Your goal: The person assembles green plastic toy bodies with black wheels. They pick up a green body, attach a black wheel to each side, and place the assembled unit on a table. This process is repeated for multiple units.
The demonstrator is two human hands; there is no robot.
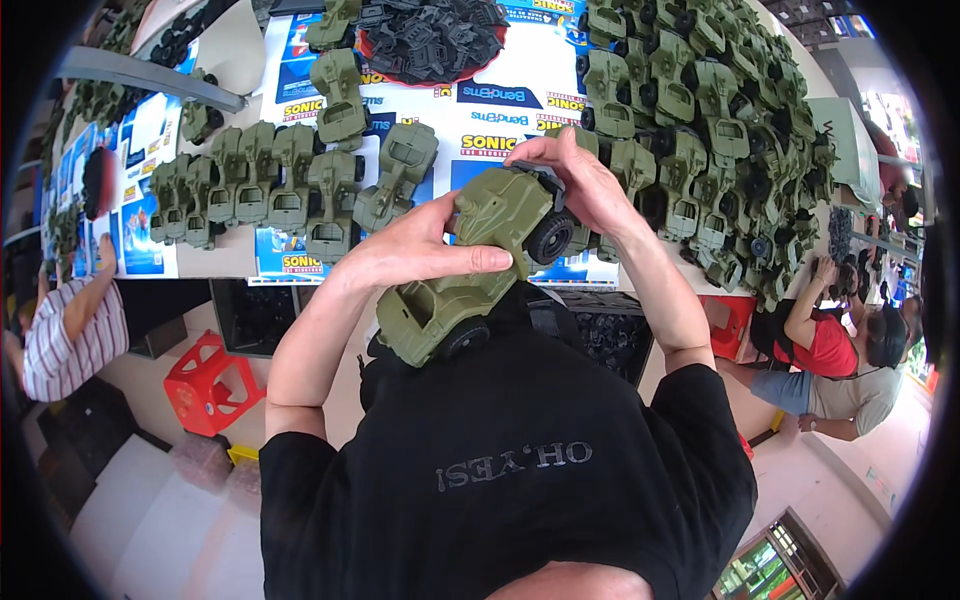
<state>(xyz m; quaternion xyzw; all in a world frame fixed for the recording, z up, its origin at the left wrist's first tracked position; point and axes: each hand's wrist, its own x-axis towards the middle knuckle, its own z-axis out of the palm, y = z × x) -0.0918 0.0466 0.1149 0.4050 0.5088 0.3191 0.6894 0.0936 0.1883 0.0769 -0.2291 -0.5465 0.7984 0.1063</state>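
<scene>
A: Nearest the camera is the wearer's black T-shirt (500,410), filling the lower middle. Just beyond its chest, an olive-green toy truck (490,215) is held up at the near edge of the table.

B: Which way does the truck point?

A: Its long axis slants from lower left to upper right. The end with a black piece (545,183) points up and right; the open bed (412,315) is at the lower left. Two black wheels show along the lower right side, one (551,238) near each end.

B: And the fingers?

A: The left hand (415,248) grasps the truck's middle, thumb laid across its side, the other fingers hidden behind it. The right hand (595,185) curves around the black piece, fingers bent; its contact is partly hidden, so I cannot tell whether it grips.

B: What surrounds them?

A: Beyond, a printed sheet (530,72) covers the table. Similar green trucks (290,170) stand in a row to the left, with many more (690,130) crowded to the right. Farther back, a red tray (488,73) holds a heap of black parts (430,35).
</scene>
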